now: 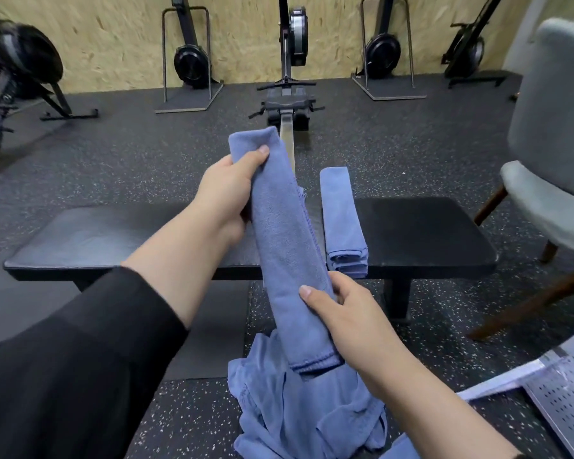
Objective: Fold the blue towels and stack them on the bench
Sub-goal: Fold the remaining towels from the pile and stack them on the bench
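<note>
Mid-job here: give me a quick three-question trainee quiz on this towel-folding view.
1. True or false: both the left hand and the right hand grip the long folded towel.
2. Where does the finished folded towel lie?
A. on the bench
B. on the grey chair
C. on the floor
3. Fill in: the unfolded towels lie in a loose ___ below the hands.

Key: 1 true. 2 A. 3 heap.
</note>
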